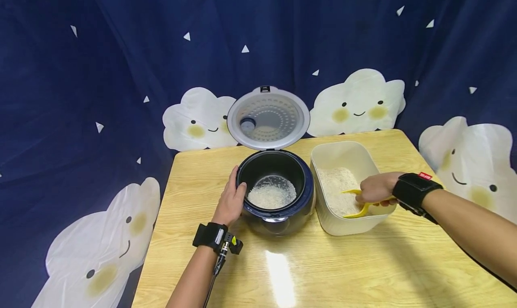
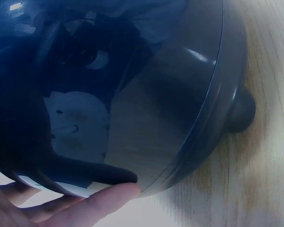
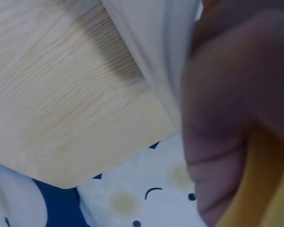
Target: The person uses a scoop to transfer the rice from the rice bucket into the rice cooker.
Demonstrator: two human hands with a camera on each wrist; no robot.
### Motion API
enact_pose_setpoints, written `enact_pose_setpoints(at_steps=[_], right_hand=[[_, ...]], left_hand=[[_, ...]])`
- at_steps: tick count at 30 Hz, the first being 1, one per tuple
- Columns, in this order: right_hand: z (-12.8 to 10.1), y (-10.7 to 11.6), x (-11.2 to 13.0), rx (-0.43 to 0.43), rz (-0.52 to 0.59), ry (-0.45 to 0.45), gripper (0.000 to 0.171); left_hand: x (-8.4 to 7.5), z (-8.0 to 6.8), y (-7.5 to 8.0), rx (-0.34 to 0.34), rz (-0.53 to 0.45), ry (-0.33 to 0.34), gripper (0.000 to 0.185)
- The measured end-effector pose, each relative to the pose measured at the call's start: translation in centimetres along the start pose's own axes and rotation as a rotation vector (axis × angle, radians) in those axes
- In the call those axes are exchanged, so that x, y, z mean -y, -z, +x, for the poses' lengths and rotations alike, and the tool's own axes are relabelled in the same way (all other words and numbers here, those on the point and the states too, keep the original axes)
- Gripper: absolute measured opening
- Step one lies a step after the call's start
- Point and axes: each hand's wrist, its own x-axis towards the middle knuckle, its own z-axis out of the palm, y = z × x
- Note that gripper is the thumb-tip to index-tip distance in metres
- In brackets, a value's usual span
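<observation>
A dark blue rice cooker (image 1: 278, 227) stands on the table with its lid (image 1: 270, 119) raised. White rice (image 1: 272, 193) lies at the bottom of its black inner pot (image 1: 254, 173). My left hand (image 1: 230, 202) rests against the cooker's left side; in the left wrist view its extended fingers (image 2: 94, 203) touch the glossy shell. To the right is a cream plastic bin (image 1: 323, 216) holding more rice (image 1: 337, 184). My right hand (image 1: 377, 189) grips a yellow scoop (image 1: 357, 213) inside the bin, over the rice. The scoop's handle (image 3: 262, 170) passes through the curled fingers.
Both things stand on a light wooden table (image 1: 198, 173), bin close beside the cooker. A dark blue curtain (image 1: 121, 43) with white clouds hangs behind and around the table. A cable (image 1: 214, 276) runs along my left forearm.
</observation>
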Motion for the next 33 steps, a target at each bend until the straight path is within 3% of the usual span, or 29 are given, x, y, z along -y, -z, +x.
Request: enact_pose_setpoints(at_steps=[14, 22, 33], right_hand=[[-1.4, -0.2, -0.2, -0.025, 0.064, 0.002, 0.032], [-2.7, -0.5, -0.7, -0.037, 0.097, 0.028, 0.045], [-3.3, -1.3, -1.7, -0.082, 0.157, 0.072, 0.046]], left_hand=[[0.0, -0.2, -0.1, -0.008, -0.01, 0.03, 0.063], [-0.2, -0.2, 0.1, 0.006, -0.006, 0.024, 0.063], [0.1, 0.0, 0.0, -0.001, -0.01, 0.008, 0.064]])
